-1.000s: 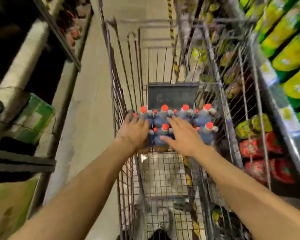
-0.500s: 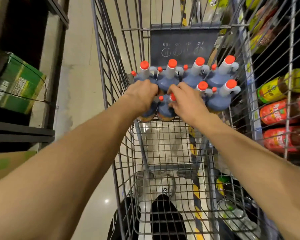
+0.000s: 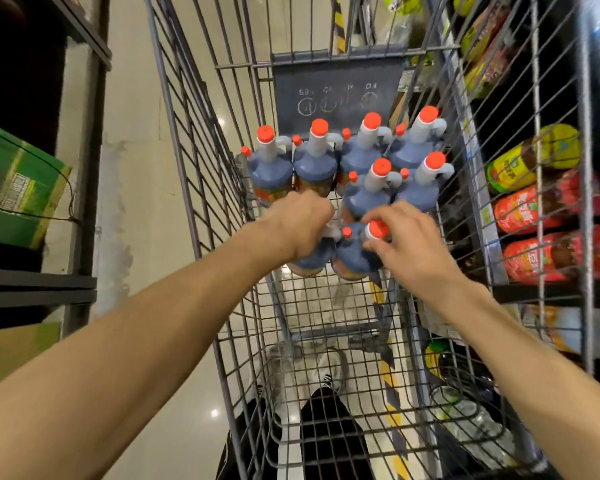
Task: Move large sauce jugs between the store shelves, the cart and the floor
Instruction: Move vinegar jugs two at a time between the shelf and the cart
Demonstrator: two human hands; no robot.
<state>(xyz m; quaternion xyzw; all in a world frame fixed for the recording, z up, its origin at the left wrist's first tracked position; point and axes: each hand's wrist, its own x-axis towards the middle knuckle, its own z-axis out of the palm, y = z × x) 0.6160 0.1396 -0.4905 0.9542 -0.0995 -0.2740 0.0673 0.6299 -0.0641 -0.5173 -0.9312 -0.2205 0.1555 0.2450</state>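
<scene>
Several large dark sauce jugs with orange caps stand packed at the far end of a wire cart (image 3: 201,188). My left hand (image 3: 300,225) grips the top of the near-left jug (image 3: 310,263), hiding its cap and handle. My right hand (image 3: 404,240) grips the neck of the near-right jug (image 3: 352,261) just under its orange cap. Both held jugs sit nearer me than the remaining jugs (image 3: 364,157), upright, just above or on the cart's wire floor; I cannot tell which.
Shelves flank the cart: a green carton (image 3: 18,188) on the left shelf, rows of yellow and red packaged bottles (image 3: 548,209) on the right. The near half of the cart floor holds nothing. My shoe (image 3: 329,375) shows through the wire below. Plastic bottles (image 3: 471,420) lie lower right.
My hands went from lying over the jug tops to gripping two front jugs, then drew them toward me, away from the group. The view dropped closer to the cart.
</scene>
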